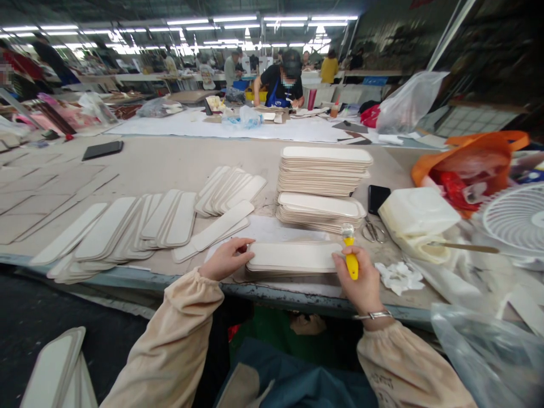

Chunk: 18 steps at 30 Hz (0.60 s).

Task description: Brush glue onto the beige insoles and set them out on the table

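Note:
A short stack of long white panels with rounded corners (293, 258) lies at the table's front edge. My left hand (227, 258) pinches the left end of the top panel with thumb and fingers. At the right end, my right hand (360, 281) has its thumb against the panel's edge. Its fingers also hold a small tool with a yellow handle (351, 259) and a pale, metallic-looking head, pointing up and away from me; its exact kind is unclear. Behind this stack stand a lower pile of panels (318, 207) and a taller pile (325, 164).
Fanned panels (106, 232) spread to the left. Scissors (373, 231), a black phone (378, 198), a white plastic container (419, 212), crumpled tissue (399, 277), an orange bag (463, 150) and a fan (521, 218) crowd the right. A co-worker (283, 82) works at the table opposite.

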### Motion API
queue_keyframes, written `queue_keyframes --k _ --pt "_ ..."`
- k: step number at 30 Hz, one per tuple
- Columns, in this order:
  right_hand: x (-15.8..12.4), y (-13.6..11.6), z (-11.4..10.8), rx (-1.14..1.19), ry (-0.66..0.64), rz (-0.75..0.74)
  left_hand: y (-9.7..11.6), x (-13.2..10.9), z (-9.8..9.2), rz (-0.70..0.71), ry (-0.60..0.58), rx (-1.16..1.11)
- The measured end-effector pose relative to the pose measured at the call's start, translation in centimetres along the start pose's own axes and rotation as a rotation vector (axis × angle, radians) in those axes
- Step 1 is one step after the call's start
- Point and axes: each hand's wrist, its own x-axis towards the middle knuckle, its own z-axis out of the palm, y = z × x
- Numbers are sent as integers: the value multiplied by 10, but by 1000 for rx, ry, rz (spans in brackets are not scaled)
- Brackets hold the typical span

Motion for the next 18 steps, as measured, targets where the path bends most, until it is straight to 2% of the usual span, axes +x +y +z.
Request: queue_keyframes --k 18 --pt "0 0 0 -10 -7 13 4 1 -1 19 12 8"
